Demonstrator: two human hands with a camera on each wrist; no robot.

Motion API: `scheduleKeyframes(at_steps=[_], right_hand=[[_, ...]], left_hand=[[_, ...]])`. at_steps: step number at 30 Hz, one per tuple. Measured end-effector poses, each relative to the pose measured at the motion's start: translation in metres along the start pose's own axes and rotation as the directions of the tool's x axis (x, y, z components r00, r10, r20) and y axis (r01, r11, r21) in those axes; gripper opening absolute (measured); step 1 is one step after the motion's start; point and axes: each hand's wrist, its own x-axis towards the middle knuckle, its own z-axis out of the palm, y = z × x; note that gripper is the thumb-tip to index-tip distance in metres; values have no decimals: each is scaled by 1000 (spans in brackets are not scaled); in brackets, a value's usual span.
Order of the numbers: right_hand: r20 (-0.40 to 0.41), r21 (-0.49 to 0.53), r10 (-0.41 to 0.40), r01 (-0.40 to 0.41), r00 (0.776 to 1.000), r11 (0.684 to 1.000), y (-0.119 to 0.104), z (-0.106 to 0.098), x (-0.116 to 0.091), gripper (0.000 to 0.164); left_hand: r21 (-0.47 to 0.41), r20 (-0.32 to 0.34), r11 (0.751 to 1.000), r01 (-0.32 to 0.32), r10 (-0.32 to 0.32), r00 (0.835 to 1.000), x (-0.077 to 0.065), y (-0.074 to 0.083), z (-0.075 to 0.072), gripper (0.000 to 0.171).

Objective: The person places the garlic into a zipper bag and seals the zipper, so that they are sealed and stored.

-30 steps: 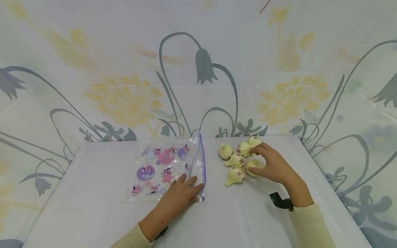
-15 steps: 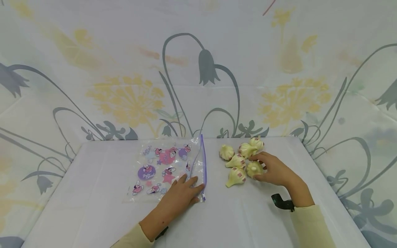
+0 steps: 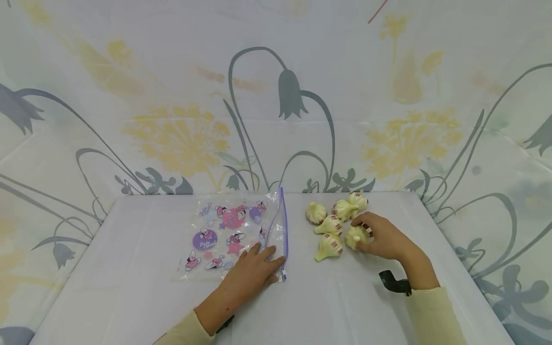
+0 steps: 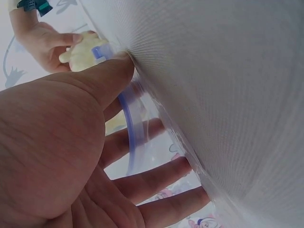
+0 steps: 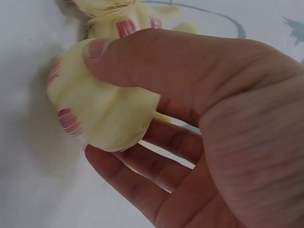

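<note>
Our right hand (image 3: 383, 239) pinches one garlic bulb (image 3: 354, 238) between thumb and fingers, just beside the five other bulbs (image 3: 330, 245) on the white tabletop (image 3: 323, 306), while our left hand (image 3: 255, 267) rests, fingers apart, on the clear printed bag (image 3: 233, 218), whose purple edge faces them

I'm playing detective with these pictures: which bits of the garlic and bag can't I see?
Head view: the left grip covers part of the printed bag.
Head view: the right grip hides one side of the held bulb.
Left wrist view: the left thumb hides some of the purple zip edge.
Right wrist view: another bulb is cut off by the top edge.
</note>
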Motion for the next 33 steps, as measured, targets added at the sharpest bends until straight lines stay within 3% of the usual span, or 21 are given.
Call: scheduleKeyframes(at_steps=[11, 20, 26, 33], right_hand=[[-52, -52, -64, 62, 997, 997, -14, -9, -1, 47], [-143, -95, -164, 152, 976, 984, -36, -6, 4, 53], [-185, -50, -244, 239, 952, 970, -55, 3, 19, 57], [-168, 23, -247, 255, 954, 967, -75, 15, 33, 54]], left_hand=[[10, -17, 1000, -7, 7, 1000, 0, -1, 0, 46], [3, -16, 1000, -14, 14, 1000, 0, 0, -3, 46], [14, -46, 999, -30, 31, 998, -2, 0, -4, 46], [8, -24, 1000, -21, 21, 1000, -1, 0, -2, 46]])
